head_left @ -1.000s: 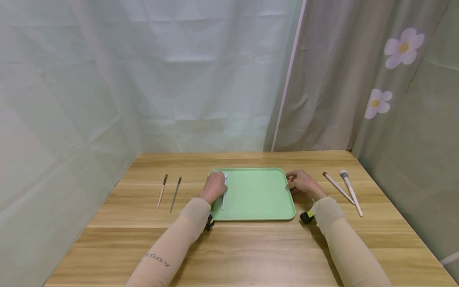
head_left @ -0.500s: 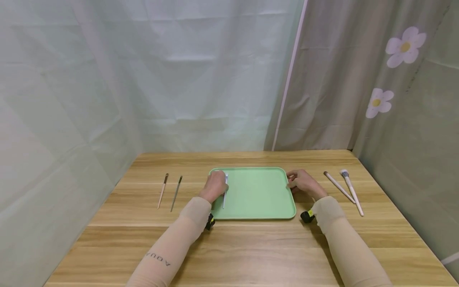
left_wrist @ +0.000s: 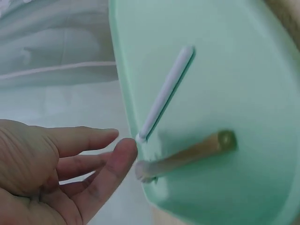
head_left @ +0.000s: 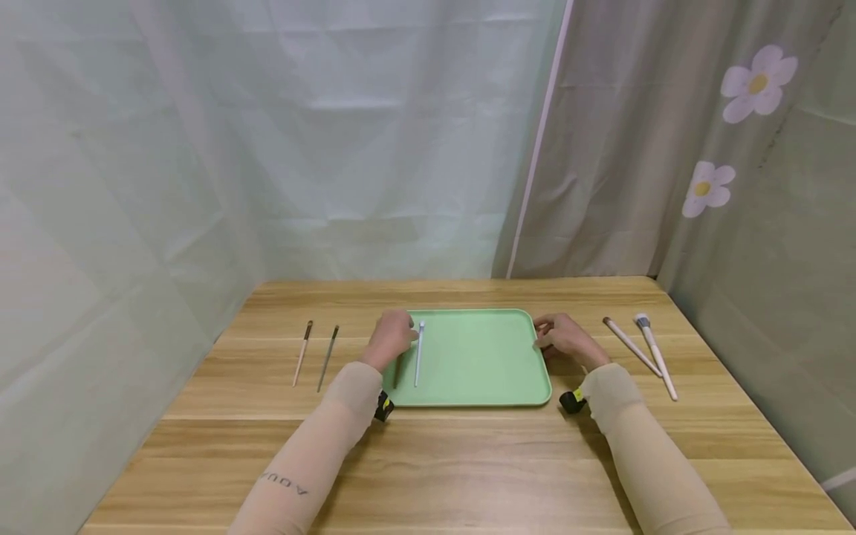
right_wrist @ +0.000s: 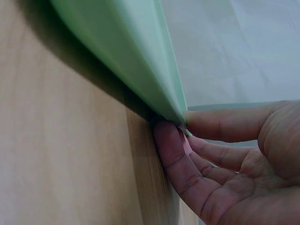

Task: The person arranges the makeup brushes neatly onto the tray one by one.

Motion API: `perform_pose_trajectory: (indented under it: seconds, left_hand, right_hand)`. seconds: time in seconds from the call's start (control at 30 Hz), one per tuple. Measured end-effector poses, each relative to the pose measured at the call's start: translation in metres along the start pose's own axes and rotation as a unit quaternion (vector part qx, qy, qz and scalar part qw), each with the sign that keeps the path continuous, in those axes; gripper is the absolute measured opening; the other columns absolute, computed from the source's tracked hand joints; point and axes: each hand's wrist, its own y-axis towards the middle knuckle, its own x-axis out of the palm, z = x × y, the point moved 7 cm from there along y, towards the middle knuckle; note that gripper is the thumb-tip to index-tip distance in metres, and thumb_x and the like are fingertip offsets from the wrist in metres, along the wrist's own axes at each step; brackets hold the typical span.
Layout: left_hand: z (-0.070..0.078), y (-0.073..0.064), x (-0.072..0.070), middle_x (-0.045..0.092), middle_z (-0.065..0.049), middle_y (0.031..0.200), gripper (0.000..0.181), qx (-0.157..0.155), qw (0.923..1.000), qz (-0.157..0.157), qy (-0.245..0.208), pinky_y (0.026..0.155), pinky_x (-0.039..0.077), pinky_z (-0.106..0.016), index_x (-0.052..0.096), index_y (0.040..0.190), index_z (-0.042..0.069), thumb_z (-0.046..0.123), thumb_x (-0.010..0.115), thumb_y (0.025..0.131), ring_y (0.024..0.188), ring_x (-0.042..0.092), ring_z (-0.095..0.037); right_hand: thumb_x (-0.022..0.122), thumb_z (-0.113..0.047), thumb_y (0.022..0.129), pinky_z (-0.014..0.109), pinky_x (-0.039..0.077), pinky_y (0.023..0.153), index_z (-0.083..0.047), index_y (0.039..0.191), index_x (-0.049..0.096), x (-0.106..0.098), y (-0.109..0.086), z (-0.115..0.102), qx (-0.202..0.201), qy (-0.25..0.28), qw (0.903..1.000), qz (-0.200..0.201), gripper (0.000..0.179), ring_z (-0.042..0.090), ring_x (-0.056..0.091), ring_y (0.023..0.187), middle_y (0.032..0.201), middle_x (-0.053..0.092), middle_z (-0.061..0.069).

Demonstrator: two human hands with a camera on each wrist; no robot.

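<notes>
A pale green tray lies on the wooden table. On its left part are a white-lilac makeup brush and a brown-handled brush, side by side. My left hand hovers over the tray's left end, hiding the upper part of the brown brush in the head view. In the left wrist view, its thumb and fingers hold nothing, just beside the ends of both brushes. At the tray's right side, my right hand pinches the rim; the right wrist view shows the thumb and a finger beneath the edge.
To the left lie a pink-handled brush and a thin grey-green brush. Two pale-handled brushes lie at the right, a small one and a larger white-tipped one, their handles close together. Curtains hang behind the table.
My left hand has let go and moved slightly left and up, exposing the brown-handled brush on the tray. The right hand stays at the rim.
</notes>
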Motion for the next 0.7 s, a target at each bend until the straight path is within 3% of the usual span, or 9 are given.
perform_pose_trajectory:
  seconds: [0.1, 0.17, 0.2, 0.23, 0.3, 0.4, 0.53, 0.7]
  left_hand:
    - [-0.006, 0.0, -0.007, 0.057, -0.005, 0.066, 0.028, -0.002, 0.9995, -0.003, -0.033, 0.051, 0.041, -0.024, 0.061, 0.074, -0.001, 0.004, 0.064, 0.101, 0.053, 0.056, -0.017]
    - [-0.012, 0.0, -0.012, 0.07, -0.014, 0.084, 0.018, -0.001, 0.9985, 0.0, -0.054, 0.054, 0.047, -0.025, 0.072, 0.098, -0.008, 0.006, 0.062, 0.103, 0.059, 0.065, -0.022]
    - [-0.014, 0.0, -0.014, 0.074, -0.018, 0.096, 0.021, 0.002, 0.998, 0.002, -0.063, 0.056, 0.05, -0.026, 0.073, 0.112, -0.008, 0.008, 0.062, 0.103, 0.064, 0.069, -0.024]
    - [-0.016, 0.0, -0.016, 0.075, -0.02, 0.107, 0.027, 0.005, 0.9975, 0.008, -0.07, 0.058, 0.053, -0.027, 0.071, 0.123, -0.008, 0.009, 0.063, 0.103, 0.068, 0.072, -0.026]
    - [-0.02, 0.0, -0.021, 0.074, -0.019, 0.102, 0.027, 0.004, 0.9968, 0.009, -0.079, 0.056, 0.05, -0.026, 0.071, 0.121, -0.006, 0.014, 0.064, 0.104, 0.07, 0.072, -0.027]
    - [-0.024, -0.002, -0.028, 0.072, -0.019, 0.108, 0.033, -0.012, 0.9954, 0.01, -0.094, 0.062, 0.053, -0.03, 0.07, 0.125, -0.004, 0.02, 0.068, 0.103, 0.076, 0.072, -0.028]
    - [-0.029, -0.004, -0.036, 0.07, -0.023, 0.113, 0.037, -0.026, 0.9931, 0.01, -0.114, 0.069, 0.058, -0.034, 0.064, 0.134, -0.007, 0.015, 0.066, 0.104, 0.083, 0.072, -0.031]
    - [-0.037, -0.004, -0.046, 0.072, -0.024, 0.11, 0.034, -0.016, 0.9949, 0.025, -0.096, 0.064, 0.056, -0.031, 0.064, 0.135, -0.007, 0.011, 0.06, 0.106, 0.081, 0.071, -0.03]
  right_hand:
    - [0.063, 0.006, 0.096, 0.037, 0.061, 0.077, 0.016, 0.147, 0.043, 0.001, 0.0, -0.002, -0.002, -0.003, 1.0, 0.0, 0.056, 0.025, 0.064, 0.087, 0.117, 0.056, 0.027]
    - [0.063, 0.006, 0.096, 0.037, 0.061, 0.077, 0.016, 0.147, 0.043, 0.001, 0.0, -0.003, -0.001, -0.004, 1.0, 0.001, 0.055, 0.025, 0.064, 0.087, 0.117, 0.056, 0.027]
    - [0.063, 0.006, 0.096, 0.036, 0.061, 0.077, 0.016, 0.147, 0.043, 0.001, 0.001, -0.003, -0.001, -0.004, 1.0, 0.001, 0.055, 0.025, 0.064, 0.087, 0.117, 0.057, 0.027]
    - [0.063, 0.006, 0.096, 0.036, 0.061, 0.077, 0.016, 0.147, 0.043, 0.002, 0.001, -0.003, -0.002, -0.004, 1.0, 0.001, 0.055, 0.025, 0.064, 0.088, 0.117, 0.056, 0.027]
    - [0.063, 0.006, 0.096, 0.036, 0.061, 0.076, 0.016, 0.147, 0.044, 0.001, 0.001, -0.003, -0.002, -0.006, 1.0, 0.001, 0.055, 0.025, 0.064, 0.087, 0.117, 0.056, 0.027]
    - [0.062, 0.006, 0.096, 0.035, 0.061, 0.075, 0.016, 0.146, 0.044, 0.001, 0.002, -0.001, -0.001, -0.006, 1.0, 0.003, 0.055, 0.024, 0.064, 0.086, 0.116, 0.056, 0.027]
    - [0.062, 0.007, 0.095, 0.035, 0.061, 0.074, 0.017, 0.146, 0.044, 0.0, 0.002, 0.0, -0.001, -0.003, 1.0, 0.001, 0.055, 0.024, 0.063, 0.084, 0.112, 0.057, 0.025]
    - [0.062, 0.008, 0.095, 0.035, 0.061, 0.074, 0.017, 0.146, 0.043, -0.001, 0.002, 0.001, -0.003, 0.0, 1.0, 0.0, 0.055, 0.023, 0.063, 0.083, 0.109, 0.057, 0.022]
